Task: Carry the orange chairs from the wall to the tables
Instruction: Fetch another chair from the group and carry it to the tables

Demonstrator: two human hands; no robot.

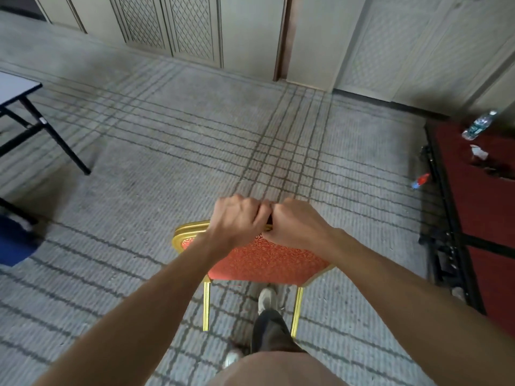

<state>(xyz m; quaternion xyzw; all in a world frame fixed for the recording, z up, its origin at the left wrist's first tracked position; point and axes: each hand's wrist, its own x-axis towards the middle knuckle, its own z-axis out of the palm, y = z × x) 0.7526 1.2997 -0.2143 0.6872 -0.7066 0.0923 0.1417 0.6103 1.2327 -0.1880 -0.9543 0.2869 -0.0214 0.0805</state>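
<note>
Grey carpet (156,168) with a dark grid pattern covers the floor of a panelled room.

Nearest the camera, one light shoe (267,298) is planted between the two gold rear legs (206,305) of the orange chair (264,260), which sits directly ahead of the person, mid-floor and well clear of the wall. Whether its legs touch the carpet cannot be determined.

Left hand (238,218) and right hand (295,224) are both curled over the top rail of the backrest, knuckles up and touching at the centre. A paired, centred hold of this kind is judged suited to keeping the load balanced and close to the body while walking.

Condition of the chair: orange patterned upholstery and a gold-painted frame (189,229), with no damage visible.

Further out, a white-topped desk (16,87) on black legs stands at the left, judged the likely destination. On the right, a red-covered desk (479,207) carries a plastic bottle (478,126) and crumpled paper (478,152).

Beige wall panels (192,26) close the far side.
</note>
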